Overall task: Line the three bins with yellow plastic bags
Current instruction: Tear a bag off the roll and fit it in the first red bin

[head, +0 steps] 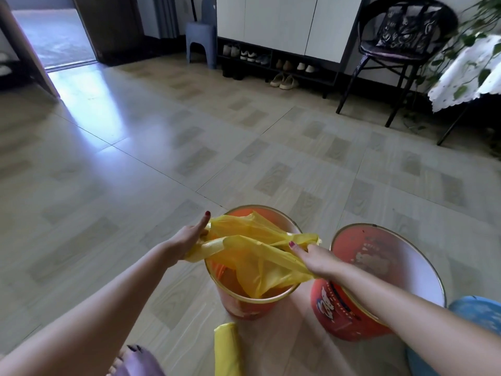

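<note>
Pale wood-pattern tiles (pixel 162 147) run across the room to a white cabinet with a shoe rack (pixel 273 63) beneath it, a grey stool (pixel 200 42) beside that, and a dark round chair (pixel 401 42) holding a patterned cushion; at far right a white cloth (pixel 466 71) with trailing green leaves hangs over a table edge, and at upper left a doorway (pixel 51 33) lets daylight spill onto the floor. From my head camera I look down on an orange bin (pixel 238 299) standing upright on the floor right in front of me, with a yellow plastic bag (pixel 260 264) stretched over its mouth and sagging down inside. My left hand (pixel 187 240) grips the bag's edge at the bin's left rim, fingers curled around the bunched plastic with one finger pointing forward. My right hand (pixel 314 259) clamps the opposite edge at the right rim, pulling the plastic taut between both hands. Just beside it to the right sits a second orange bin (pixel 352 316), tilted toward me, its white inside showing and unlined. A blue bin (pixel 477 310) peeks in at the lower right, mostly cut off by the frame. A roll of yellow bags (pixel 226 348) lies on the floor near the first bin, close to my body.
</note>
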